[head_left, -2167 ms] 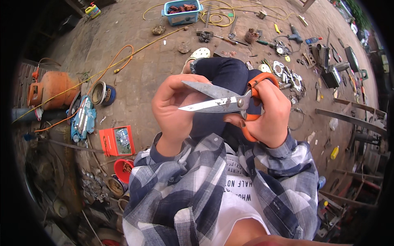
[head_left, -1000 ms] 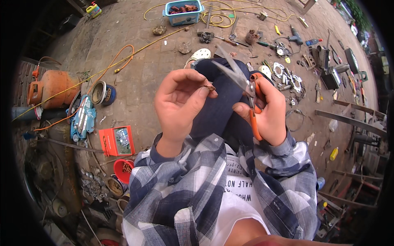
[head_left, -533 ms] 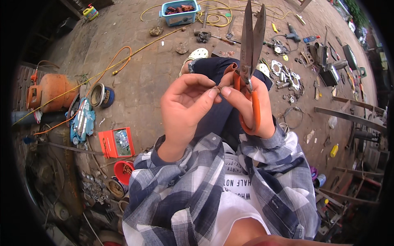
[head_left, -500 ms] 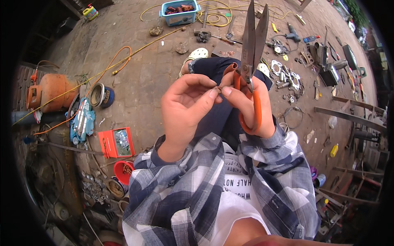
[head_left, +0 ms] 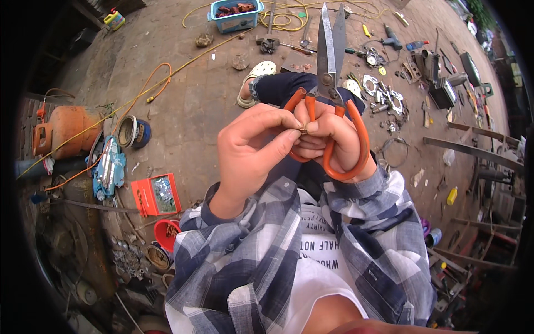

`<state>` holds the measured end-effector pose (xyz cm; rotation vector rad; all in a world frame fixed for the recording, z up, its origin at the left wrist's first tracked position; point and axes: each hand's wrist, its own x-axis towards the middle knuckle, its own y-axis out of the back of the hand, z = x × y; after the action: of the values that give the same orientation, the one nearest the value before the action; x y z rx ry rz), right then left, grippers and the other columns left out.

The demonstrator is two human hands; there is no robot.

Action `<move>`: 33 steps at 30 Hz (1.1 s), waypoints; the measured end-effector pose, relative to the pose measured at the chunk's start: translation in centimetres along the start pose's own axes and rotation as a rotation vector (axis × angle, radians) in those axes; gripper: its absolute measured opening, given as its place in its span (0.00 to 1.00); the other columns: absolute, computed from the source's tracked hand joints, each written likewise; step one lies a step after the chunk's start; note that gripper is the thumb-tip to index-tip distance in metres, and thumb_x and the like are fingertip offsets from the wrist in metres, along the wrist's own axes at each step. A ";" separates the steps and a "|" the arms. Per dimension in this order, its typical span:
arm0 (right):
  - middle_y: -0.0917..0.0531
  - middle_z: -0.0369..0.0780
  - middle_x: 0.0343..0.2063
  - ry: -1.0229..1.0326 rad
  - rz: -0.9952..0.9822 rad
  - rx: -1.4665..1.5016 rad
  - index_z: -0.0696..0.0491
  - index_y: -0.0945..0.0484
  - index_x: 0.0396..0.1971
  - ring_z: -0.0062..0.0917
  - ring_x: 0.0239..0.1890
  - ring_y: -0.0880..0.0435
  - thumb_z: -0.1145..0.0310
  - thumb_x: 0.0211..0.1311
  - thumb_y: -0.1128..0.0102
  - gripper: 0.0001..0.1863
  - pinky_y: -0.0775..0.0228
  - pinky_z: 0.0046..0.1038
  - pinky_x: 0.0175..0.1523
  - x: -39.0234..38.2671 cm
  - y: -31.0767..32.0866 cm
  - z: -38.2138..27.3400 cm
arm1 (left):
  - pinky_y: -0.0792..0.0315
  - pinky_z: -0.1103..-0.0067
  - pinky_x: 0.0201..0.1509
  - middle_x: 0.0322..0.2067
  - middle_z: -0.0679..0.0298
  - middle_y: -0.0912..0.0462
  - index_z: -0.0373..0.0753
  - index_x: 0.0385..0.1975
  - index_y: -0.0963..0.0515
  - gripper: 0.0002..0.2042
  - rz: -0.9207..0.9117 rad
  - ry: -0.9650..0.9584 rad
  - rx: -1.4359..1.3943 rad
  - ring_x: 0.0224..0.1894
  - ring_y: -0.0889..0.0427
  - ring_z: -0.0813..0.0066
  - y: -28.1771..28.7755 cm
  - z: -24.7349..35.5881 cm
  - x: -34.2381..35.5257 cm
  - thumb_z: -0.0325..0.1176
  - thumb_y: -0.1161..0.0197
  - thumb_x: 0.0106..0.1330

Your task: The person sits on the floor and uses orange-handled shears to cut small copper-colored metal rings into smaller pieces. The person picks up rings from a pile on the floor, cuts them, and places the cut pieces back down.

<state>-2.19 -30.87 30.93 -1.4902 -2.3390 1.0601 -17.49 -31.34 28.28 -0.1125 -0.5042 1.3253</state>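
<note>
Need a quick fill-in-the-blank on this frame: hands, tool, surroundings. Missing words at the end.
1. The right hand holds a pair of ____ with orange handles.
2. Their blades point ____ from the person's chest.
3. The left hand pinches a small piece between index finger and ____.
4. The gas cylinder at the left is coloured ____.

Missing words: scissors; away; thumb; orange.

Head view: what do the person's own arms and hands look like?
The left hand and right hand are bare, without gloves; no ring shows. The left sleeve and right sleeve are loose plaid in navy, grey and white, with cuffs near the wrists.
</note>
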 end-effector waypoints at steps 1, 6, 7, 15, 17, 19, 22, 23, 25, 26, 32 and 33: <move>0.42 0.28 0.13 -0.025 -0.016 0.039 0.53 0.37 0.21 0.11 0.13 0.49 0.68 0.50 0.54 0.06 0.56 0.14 0.20 0.0 0.1 0.1 | 0.28 0.82 0.38 0.30 0.62 0.23 0.28 0.30 0.23 0.05 -0.014 -0.021 0.082 0.33 0.23 0.76 0.0 0.3 0.0 0.16 0.40 0.52; 0.42 0.28 0.14 -0.088 -0.042 0.117 0.52 0.38 0.22 0.10 0.14 0.49 0.69 0.50 0.54 0.05 0.56 0.14 0.19 -0.4 0.3 0.2 | 0.31 0.84 0.36 0.30 0.59 0.23 0.28 0.29 0.24 0.05 -0.131 -0.218 0.411 0.31 0.24 0.77 0.4 0.7 0.0 0.16 0.40 0.52; 0.42 0.28 0.14 -0.090 -0.033 0.103 0.52 0.38 0.22 0.10 0.14 0.49 0.69 0.51 0.54 0.05 0.56 0.14 0.19 -0.5 0.4 0.0 | 0.31 0.84 0.36 0.30 0.59 0.23 0.28 0.30 0.24 0.05 -0.107 -0.194 0.408 0.31 0.24 0.77 0.4 0.5 0.0 0.17 0.41 0.53; 0.34 0.31 0.19 0.051 0.045 -0.061 0.55 0.32 0.26 0.09 0.18 0.43 0.67 0.55 0.49 0.08 0.53 0.14 0.23 -0.9 0.4 0.1 | 0.29 0.85 0.38 0.32 0.62 0.23 0.30 0.36 0.27 0.07 0.096 0.145 -0.180 0.31 0.24 0.80 -1.0 -0.7 -0.4 0.20 0.43 0.58; 0.32 0.31 0.20 0.106 0.090 -0.150 0.55 0.31 0.27 0.10 0.19 0.42 0.67 0.55 0.48 0.08 0.52 0.14 0.24 -1.0 0.4 0.3 | 0.29 0.85 0.37 0.33 0.61 0.23 0.30 0.36 0.27 0.07 0.106 0.143 -0.203 0.31 0.24 0.79 -1.1 -0.8 -0.4 0.20 0.43 0.58; 0.31 0.32 0.21 0.102 0.087 -0.176 0.56 0.31 0.28 0.10 0.20 0.41 0.66 0.55 0.47 0.08 0.52 0.14 0.24 -1.1 0.4 0.3 | 0.29 0.85 0.37 0.33 0.61 0.23 0.29 0.38 0.27 0.08 0.102 0.141 -0.233 0.31 0.24 0.79 -1.2 -0.8 -0.4 0.20 0.43 0.58; 0.30 0.33 0.22 0.085 0.084 -0.191 0.56 0.31 0.27 0.10 0.20 0.41 0.65 0.55 0.46 0.09 0.52 0.14 0.24 -1.3 0.2 0.0 | 0.29 0.85 0.37 0.33 0.61 0.24 0.28 0.40 0.26 0.10 0.028 0.124 -0.231 0.31 0.24 0.79 -0.7 -0.9 -0.2 0.21 0.43 0.58; 0.30 0.34 0.22 0.077 0.083 -0.193 0.56 0.31 0.27 0.10 0.20 0.41 0.65 0.55 0.46 0.09 0.52 0.14 0.24 -1.3 0.1 -0.1 | 0.29 0.84 0.38 0.33 0.61 0.23 0.28 0.39 0.26 0.10 0.011 0.117 -0.237 0.33 0.24 0.78 -0.6 -0.9 -0.2 0.20 0.43 0.58; 0.30 0.34 0.22 0.039 0.068 -0.134 0.56 0.31 0.27 0.10 0.20 0.41 0.65 0.55 0.46 0.10 0.52 0.14 0.24 -1.4 0.2 -0.3 | 0.29 0.84 0.40 0.33 0.62 0.23 0.28 0.39 0.25 0.09 -0.023 0.104 -0.247 0.35 0.23 0.78 -0.3 -1.0 -0.1 0.18 0.43 0.57; 0.29 0.34 0.22 0.019 0.061 -0.104 0.56 0.31 0.27 0.10 0.19 0.41 0.65 0.55 0.46 0.10 0.52 0.14 0.24 -1.4 0.2 -0.3 | 0.29 0.84 0.39 0.33 0.62 0.23 0.28 0.38 0.24 0.09 -0.028 0.095 -0.235 0.35 0.23 0.78 -0.2 -1.0 -0.1 0.18 0.43 0.57; 0.29 0.35 0.22 0.017 0.058 -0.079 0.56 0.31 0.27 0.10 0.19 0.41 0.65 0.56 0.45 0.10 0.52 0.14 0.23 -1.5 0.0 -0.4 | 0.29 0.85 0.34 0.32 0.61 0.24 0.28 0.35 0.23 0.06 -0.008 0.045 -0.140 0.30 0.24 0.78 -0.3 -1.1 -0.1 0.18 0.42 0.58; 0.28 0.35 0.22 0.032 0.074 -0.095 0.56 0.30 0.27 0.10 0.19 0.41 0.64 0.56 0.45 0.10 0.52 0.14 0.23 -1.5 -0.1 -0.3 | 0.29 0.85 0.34 0.31 0.61 0.24 0.28 0.35 0.23 0.06 0.008 0.044 -0.133 0.29 0.24 0.78 -0.5 -1.1 -0.1 0.18 0.42 0.58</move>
<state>-1.41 -32.00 31.59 -1.6263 -2.3597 0.9457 -16.65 -31.37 27.46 -0.2531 -0.5551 1.2941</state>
